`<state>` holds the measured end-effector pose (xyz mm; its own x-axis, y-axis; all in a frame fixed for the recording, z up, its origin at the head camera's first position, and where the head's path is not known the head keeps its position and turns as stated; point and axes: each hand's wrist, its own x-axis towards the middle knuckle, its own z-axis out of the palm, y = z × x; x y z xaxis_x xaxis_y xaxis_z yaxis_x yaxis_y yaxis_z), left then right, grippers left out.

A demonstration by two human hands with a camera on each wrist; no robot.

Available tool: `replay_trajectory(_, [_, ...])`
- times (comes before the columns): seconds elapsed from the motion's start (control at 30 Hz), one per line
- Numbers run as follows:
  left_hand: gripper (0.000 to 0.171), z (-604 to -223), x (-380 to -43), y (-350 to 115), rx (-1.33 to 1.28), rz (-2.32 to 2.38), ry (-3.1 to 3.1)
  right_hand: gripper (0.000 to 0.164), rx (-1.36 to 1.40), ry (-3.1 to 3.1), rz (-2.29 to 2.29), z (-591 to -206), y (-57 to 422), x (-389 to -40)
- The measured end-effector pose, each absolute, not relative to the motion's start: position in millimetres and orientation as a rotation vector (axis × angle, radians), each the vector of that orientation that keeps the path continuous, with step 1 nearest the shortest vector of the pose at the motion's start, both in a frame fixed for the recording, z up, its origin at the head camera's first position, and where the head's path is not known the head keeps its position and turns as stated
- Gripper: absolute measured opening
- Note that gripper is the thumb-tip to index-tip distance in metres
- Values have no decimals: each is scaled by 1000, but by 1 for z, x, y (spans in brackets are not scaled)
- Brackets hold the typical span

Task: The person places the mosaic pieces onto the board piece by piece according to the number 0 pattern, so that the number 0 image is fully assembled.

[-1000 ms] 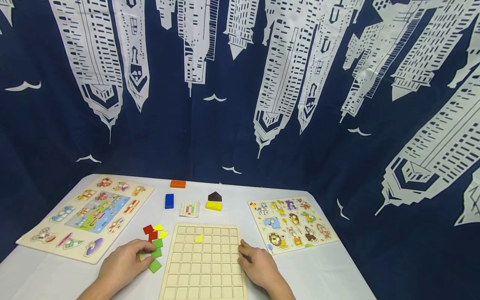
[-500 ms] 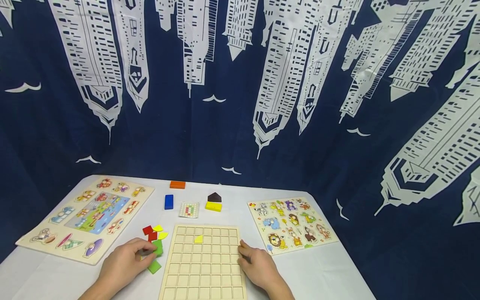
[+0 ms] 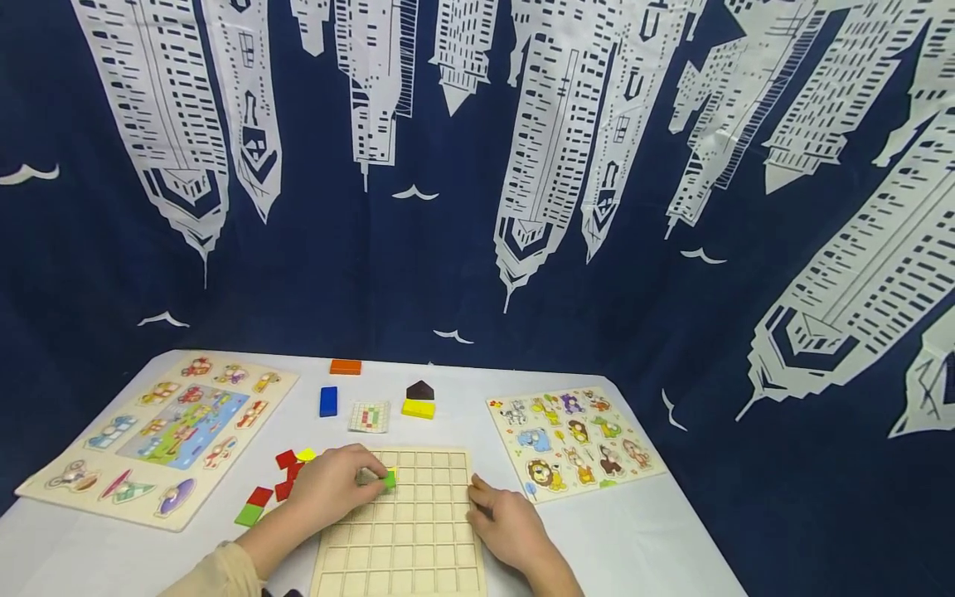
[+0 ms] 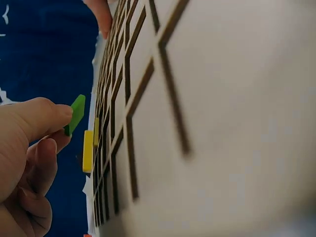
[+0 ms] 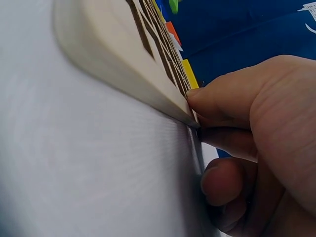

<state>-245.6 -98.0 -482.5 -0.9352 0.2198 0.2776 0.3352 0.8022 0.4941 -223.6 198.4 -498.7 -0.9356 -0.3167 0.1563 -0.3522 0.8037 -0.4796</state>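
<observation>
A small green square tile (image 3: 390,480) is pinched between thumb and fingers of my left hand (image 3: 336,482), above the upper left part of a wooden grid board (image 3: 440,531). In the left wrist view the green tile (image 4: 77,114) is tilted and held clear of the board's surface. A yellow quarter-round piece lies on the board beside the tile, mostly hidden in the head view. My right hand (image 3: 513,529) grips the board's right edge; in the right wrist view its thumb (image 5: 212,98) presses on top, with fingers against the side.
Loose red tiles (image 3: 286,458), a green tile (image 3: 249,515) and a yellow piece (image 3: 306,454) lie left of the board. Behind it are a pattern card (image 3: 369,417) and blue (image 3: 328,401), orange (image 3: 346,366) and yellow (image 3: 419,408) blocks. Picture puzzles flank it (image 3: 182,423), (image 3: 578,439).
My left hand has lifted a green tile from the loose pieces and carried it right and away over the board. The right hand keeps its grip on the board's edge.
</observation>
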Motion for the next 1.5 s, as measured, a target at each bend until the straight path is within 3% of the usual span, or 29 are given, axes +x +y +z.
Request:
replay_trajectory(0.37, [8,-483,-272,-67,-656,-522,-2796,38,524,-2927,821,-499,198,-223])
replay_trajectory(0.73, [7,-487,-271,-65,-605,-608,-2825,37,505,-2926,838,-499,197,-222])
replay_trajectory(0.93, [19,-479,-260,-91,-303,-871,-2770,37,498,-2934,865,-499,197,-223])
replay_trajectory(1.17, [21,-488,-252,-168,158,-1199,-2514,37,517,-2923,838,-497,199,-224])
replay_trajectory(1.3, [19,-504,-248,-183,207,-1173,-2504,37,527,-2912,851,-496,200,-224])
replay_trajectory(1.5, [23,-513,-248,-181,82,-1000,-2683,37,520,-2920,893,-497,198,-222])
